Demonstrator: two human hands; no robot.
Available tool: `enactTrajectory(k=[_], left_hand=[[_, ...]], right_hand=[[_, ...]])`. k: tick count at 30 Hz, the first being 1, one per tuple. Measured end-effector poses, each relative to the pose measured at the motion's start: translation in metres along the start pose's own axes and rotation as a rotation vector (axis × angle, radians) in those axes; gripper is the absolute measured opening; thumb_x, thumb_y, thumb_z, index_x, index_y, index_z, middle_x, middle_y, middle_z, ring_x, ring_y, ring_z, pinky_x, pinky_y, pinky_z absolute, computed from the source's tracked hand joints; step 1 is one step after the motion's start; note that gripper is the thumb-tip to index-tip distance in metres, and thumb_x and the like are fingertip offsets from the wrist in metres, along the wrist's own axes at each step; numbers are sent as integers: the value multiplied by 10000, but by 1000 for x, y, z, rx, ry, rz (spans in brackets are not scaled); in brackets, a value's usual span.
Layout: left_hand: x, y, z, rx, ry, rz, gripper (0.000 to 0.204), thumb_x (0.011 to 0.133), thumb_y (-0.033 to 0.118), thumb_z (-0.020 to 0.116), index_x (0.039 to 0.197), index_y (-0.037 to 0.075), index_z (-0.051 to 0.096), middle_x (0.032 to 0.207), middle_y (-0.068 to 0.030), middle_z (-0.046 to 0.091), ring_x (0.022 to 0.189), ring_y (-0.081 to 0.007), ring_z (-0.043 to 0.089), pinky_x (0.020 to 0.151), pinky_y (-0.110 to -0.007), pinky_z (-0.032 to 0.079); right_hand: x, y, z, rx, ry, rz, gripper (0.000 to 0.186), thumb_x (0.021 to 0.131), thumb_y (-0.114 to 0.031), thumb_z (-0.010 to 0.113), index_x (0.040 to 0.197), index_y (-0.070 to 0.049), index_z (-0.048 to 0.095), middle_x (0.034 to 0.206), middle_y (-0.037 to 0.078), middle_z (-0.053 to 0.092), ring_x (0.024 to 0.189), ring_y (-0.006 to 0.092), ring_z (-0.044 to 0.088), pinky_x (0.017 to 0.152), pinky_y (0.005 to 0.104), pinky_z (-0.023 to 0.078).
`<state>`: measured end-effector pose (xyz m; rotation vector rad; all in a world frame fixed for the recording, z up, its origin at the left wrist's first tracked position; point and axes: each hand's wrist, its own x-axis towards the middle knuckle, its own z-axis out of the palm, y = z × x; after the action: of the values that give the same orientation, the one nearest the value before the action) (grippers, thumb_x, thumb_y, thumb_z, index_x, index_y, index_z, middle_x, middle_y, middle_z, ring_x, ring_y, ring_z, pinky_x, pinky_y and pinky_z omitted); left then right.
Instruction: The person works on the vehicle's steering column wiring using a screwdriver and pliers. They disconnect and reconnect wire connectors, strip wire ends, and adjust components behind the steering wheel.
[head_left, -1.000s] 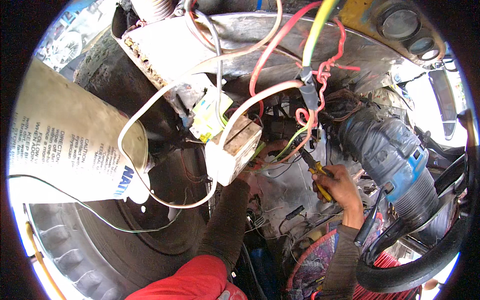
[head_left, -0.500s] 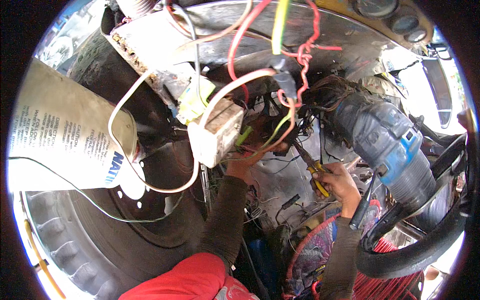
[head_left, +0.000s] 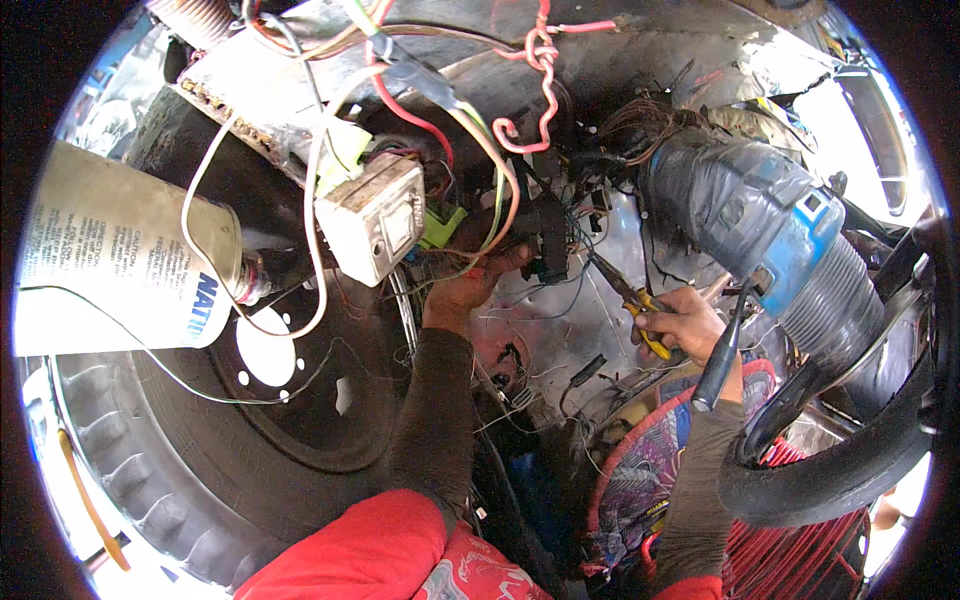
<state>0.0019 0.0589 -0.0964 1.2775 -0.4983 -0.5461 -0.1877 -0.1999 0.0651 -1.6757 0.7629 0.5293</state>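
My left hand [head_left: 462,295] reaches up in the middle, its fingers closed at the lower edge of a black electrical block [head_left: 547,238] with thin wires coming out of it. Part of its grip is hidden behind the block and the wires. In my right hand [head_left: 690,325] are long-nosed pliers [head_left: 641,303] with yellow handles. Their jaws point up and left, close to thin blue wires [head_left: 583,262] beside the block. Whether the jaws touch a wire, I cannot tell.
A white switch box [head_left: 372,222] hangs among loose wires, left of a twisted red wire [head_left: 545,75]. At far left are a pale bottle [head_left: 120,255] and a tyre [head_left: 140,470]. A blue and grey corrugated duct [head_left: 790,235], a screwdriver [head_left: 717,370] and a black steering wheel [head_left: 800,505] lie rightward.
The hanging wires and switch box have shifted left and up in view, showing more of the black block. Both hands keep their holds; the pliers stay near the wires.
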Motion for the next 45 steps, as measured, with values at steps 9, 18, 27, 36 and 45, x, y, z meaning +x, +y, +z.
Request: enactTrajectory(k=[9,18,27,36,45], left_hand=[[-7,6,26,-343,26,-141,423,940,316,731,1278,71,658,1307,-109,675,1169,-252,662,1026,-415,524],[-14,31,52,-606,195,-266,388,995,293,683,1290,44,641,1296,-92,672,1136,-278,652,1061,-402,515],[-13,39,38,-89,100,-41,460,918,291,775,1294,50,666,1241,-62,702,1071,-239,668,986,-376,513],[-15,56,55,-173,222,-287,415,823,72,832,1205,24,677,1148,-72,729,1039,-210,690,974,-357,535],[-53,33,43,-847,100,-151,619,863,16,748,1422,-8,483,1228,-135,645,1109,-317,664,959,-538,585]], right_hand=[[22,71,93,141,940,-495,257,890,-204,814,974,-3,678,818,11,684,701,95,612,650,253,484],[87,17,138,1006,508,-596,395,837,-244,853,1104,-50,635,900,-16,629,765,103,557,703,285,470],[76,2,144,915,575,-626,421,805,0,818,1147,-5,571,1024,61,670,872,174,676,784,324,559],[81,5,150,840,696,-649,435,818,-232,861,1109,-13,622,953,40,664,820,167,616,751,309,516],[89,19,137,896,539,-581,355,872,-7,758,1175,25,576,1065,87,681,906,205,693,814,341,571]])
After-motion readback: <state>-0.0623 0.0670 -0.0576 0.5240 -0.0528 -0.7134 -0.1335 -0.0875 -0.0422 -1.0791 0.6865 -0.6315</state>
